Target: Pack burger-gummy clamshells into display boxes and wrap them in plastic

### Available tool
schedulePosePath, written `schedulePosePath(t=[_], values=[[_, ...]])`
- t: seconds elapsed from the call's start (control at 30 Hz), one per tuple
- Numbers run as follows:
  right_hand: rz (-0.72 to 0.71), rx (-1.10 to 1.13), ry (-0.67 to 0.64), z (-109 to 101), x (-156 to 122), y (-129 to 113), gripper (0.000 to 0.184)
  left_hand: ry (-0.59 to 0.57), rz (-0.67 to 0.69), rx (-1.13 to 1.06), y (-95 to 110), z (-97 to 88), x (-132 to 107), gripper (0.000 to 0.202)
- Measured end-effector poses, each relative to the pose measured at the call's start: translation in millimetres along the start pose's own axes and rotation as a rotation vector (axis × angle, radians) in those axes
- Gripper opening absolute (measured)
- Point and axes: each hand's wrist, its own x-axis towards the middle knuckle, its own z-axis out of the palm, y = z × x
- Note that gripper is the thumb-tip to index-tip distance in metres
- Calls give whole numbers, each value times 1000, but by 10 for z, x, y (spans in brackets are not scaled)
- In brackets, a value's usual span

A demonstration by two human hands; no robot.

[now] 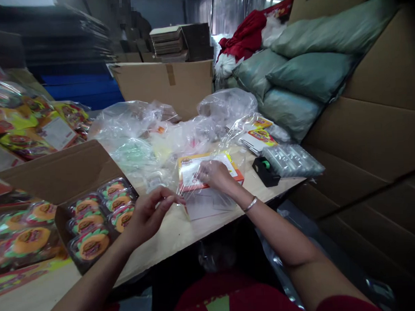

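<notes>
An orange, yellow and white printed box (238, 175) lies on the table in front of me with clear plastic film (212, 203) over and around it. My right hand (217, 174), a silver bangle on its wrist, is above the box with its fingers closed in a pinch on the film. To the left of the box, my left hand (156, 209) has thumb and fingertips brought together at the film's left edge. A brown carton (65, 233) to the left holds several burger-shaped items (93, 244) in clear domed packs.
A black tape dispenser (266, 172) and a stack of clear packs (294, 160) sit right of the box. Printed cards (258, 140) lie behind them. Loose clear bags (193, 133) cover the table's back. Large cartons (373, 136) and stuffed sacks (310, 77) stand at right.
</notes>
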Motion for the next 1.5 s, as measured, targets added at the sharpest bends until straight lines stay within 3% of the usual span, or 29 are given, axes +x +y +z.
schedulePosePath(t=[0.3,0.5,0.7,0.87,0.93,1.0,1.1,1.2,1.33,1.5], values=[[-29,18,52,66,16,118,29,-45,530,422,-459,304,-189,13],[-37,29,43,96,23,147,29,140,745,681,-824,538,-280,8],[22,-70,-53,-46,75,0,30,194,830,819,-1089,631,-281,10],[44,-126,-99,-36,122,13,39,94,809,832,-1121,687,-402,11],[33,-134,-84,-2,114,51,40,67,850,821,-1022,704,-422,7],[20,-132,-61,22,94,77,39,139,889,818,-849,721,-345,12],[14,-123,-25,26,67,72,32,374,706,853,-545,788,-23,52],[33,-105,-20,-1,73,44,24,429,383,852,-351,927,370,84],[87,-143,-21,-113,70,34,29,379,184,799,-329,1097,620,77],[-14,-231,145,-312,-263,127,26,417,265,879,-369,1141,596,56]])
